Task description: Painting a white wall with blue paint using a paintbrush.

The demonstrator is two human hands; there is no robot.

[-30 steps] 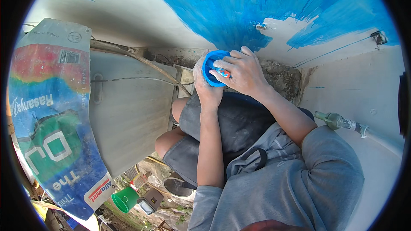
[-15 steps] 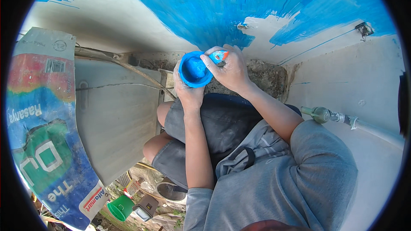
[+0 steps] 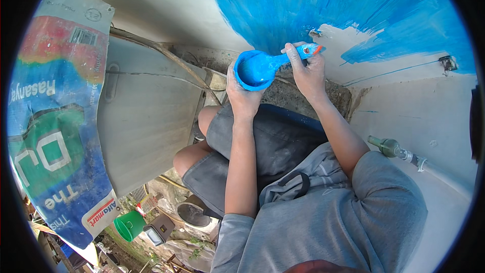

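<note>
A round blue paint cup (image 3: 248, 73) is held up over my lap, with my left hand (image 3: 241, 92) wrapped round its side. Blue paint coats its inside. My right hand (image 3: 307, 73) grips a paintbrush (image 3: 298, 55) by its blue-smeared handle, which has a white and orange end with a hole. The brush lies across the cup's right rim, and its bristle end is at the cup's edge. Ahead rises a white wall (image 3: 197, 10), partly covered in streaky blue paint (image 3: 313, 0).
At the left hangs a colourful printed banner (image 3: 55, 121) beside a grey panel (image 3: 146, 116). A branch (image 3: 172, 58) crosses above it. A pipe with a green bottle-like end (image 3: 389, 146) runs along the right wall. Below left are a green bucket (image 3: 130, 226) and a floodlight (image 3: 159, 230).
My right hand has moved right and drawn the brush partly out of the cup, so more of it shows. The whole view has shifted, with the banner and wall sitting further right.
</note>
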